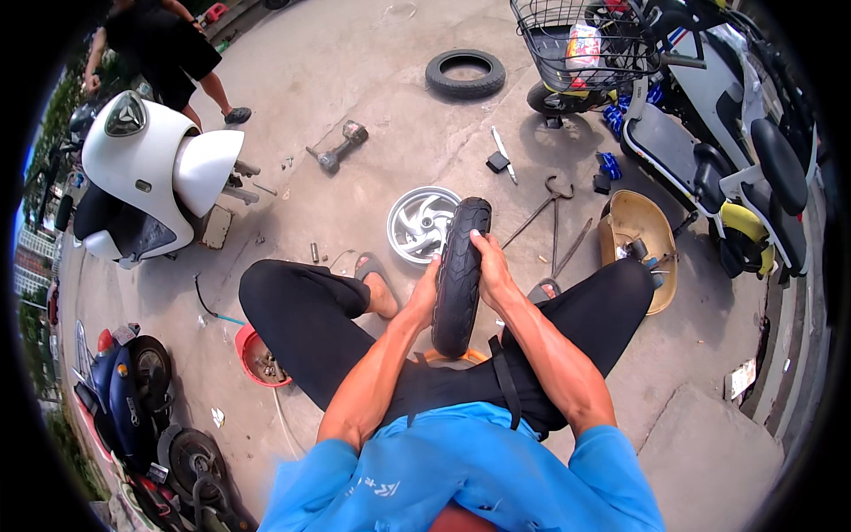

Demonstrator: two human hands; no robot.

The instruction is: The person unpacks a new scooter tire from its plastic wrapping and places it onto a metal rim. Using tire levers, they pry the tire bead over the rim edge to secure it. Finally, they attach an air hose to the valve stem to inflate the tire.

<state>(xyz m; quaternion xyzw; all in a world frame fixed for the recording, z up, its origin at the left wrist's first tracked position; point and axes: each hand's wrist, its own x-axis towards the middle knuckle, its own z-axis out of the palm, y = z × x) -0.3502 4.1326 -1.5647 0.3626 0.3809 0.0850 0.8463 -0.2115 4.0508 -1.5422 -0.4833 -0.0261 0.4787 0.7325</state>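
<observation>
**Left hand (426, 291) and right hand (495, 266) clasp a black tire (458, 284)**

Both hands grip the tire from opposite sides, holding it on edge between the knees (277, 288). Just beyond, the silver wheel (409, 232) lies partly behind it; whether they touch cannot be told. Steadying the tire seems the step in hand; shifting it would call for even pressure from both palms and care around the wheel's edge. Room looks tight sideways, where the knees flank the forearms. Long-handled pincers (556, 213) lie to the right, the tan tub (667, 291) farther out. Ahead, the concrete (390, 97) gives more space, toward a second tire (465, 89) and a power tool (339, 149).
</observation>
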